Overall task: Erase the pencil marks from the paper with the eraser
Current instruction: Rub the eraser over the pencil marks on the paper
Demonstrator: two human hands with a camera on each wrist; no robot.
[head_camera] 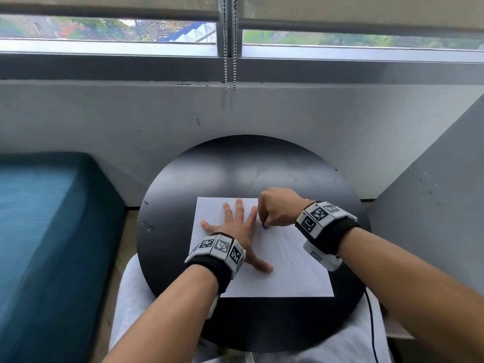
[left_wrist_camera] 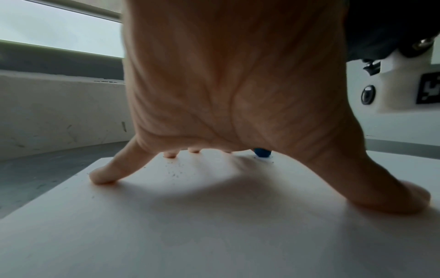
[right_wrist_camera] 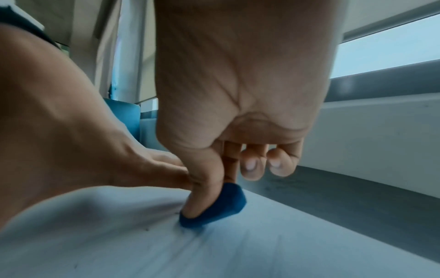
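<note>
A white sheet of paper (head_camera: 282,273) lies on a round black table (head_camera: 172,231). Faint pencil strokes (head_camera: 290,244) cross its right half. My left hand (head_camera: 235,226) lies flat on the paper's left part, fingers spread and straight. My right hand (head_camera: 275,208) pinches a small blue eraser (head_camera: 264,225) between thumb and forefinger, its lower edge pressed on the paper just right of my left forefinger. In the right wrist view the eraser (right_wrist_camera: 214,208) touches the sheet (right_wrist_camera: 238,250) where the strokes fan out. From the left wrist, the eraser (left_wrist_camera: 262,152) shows beyond my palm.
Dark eraser crumbs (head_camera: 212,209) speckle the paper's far left corner. A grey wall (head_camera: 131,127) under a window stands close behind the table. A teal cushion (head_camera: 47,231) lies to the left. A thin black cable (head_camera: 372,318) hangs off the table's right side.
</note>
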